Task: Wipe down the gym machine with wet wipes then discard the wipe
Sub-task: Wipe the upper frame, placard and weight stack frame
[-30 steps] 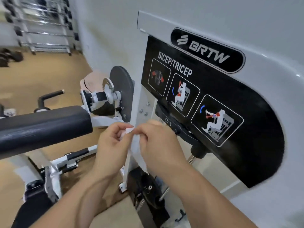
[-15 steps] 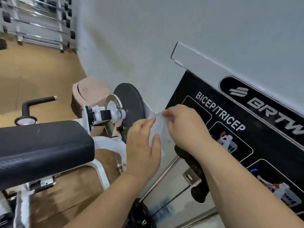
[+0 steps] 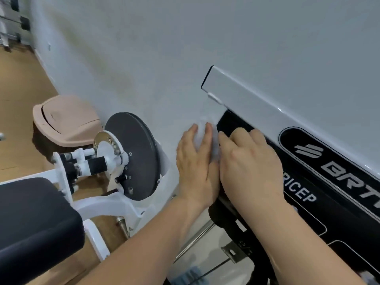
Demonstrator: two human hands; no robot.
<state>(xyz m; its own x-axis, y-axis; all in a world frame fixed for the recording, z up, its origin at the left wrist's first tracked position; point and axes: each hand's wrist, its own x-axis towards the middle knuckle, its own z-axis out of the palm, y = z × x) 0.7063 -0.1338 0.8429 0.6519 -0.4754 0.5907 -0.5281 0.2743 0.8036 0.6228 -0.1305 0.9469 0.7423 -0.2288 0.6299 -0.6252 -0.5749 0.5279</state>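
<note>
A thin white wet wipe (image 3: 202, 136) shows between my two hands, right at the left edge of the gym machine's black instruction panel (image 3: 329, 194). My left hand (image 3: 195, 167) lies with straight fingers against the wipe; its thumb is hidden. My right hand (image 3: 248, 161) has curled fingers pinching the wipe's right edge at the panel's corner. The machine's white shroud (image 3: 257, 108) runs above the panel. Most of the wipe is hidden behind my fingers.
A pink swing-lid bin (image 3: 67, 122) stands on the wooden floor by the wall, behind the machine's grey pivot disc (image 3: 133, 155). A black arm pad (image 3: 35, 223) fills the lower left. Weight-stack rods (image 3: 195, 237) run below my hands.
Both hands have risen with the wipe to the upper left corner of the black panel. The view has swung up and left, and the wipe is now spread flatter.
</note>
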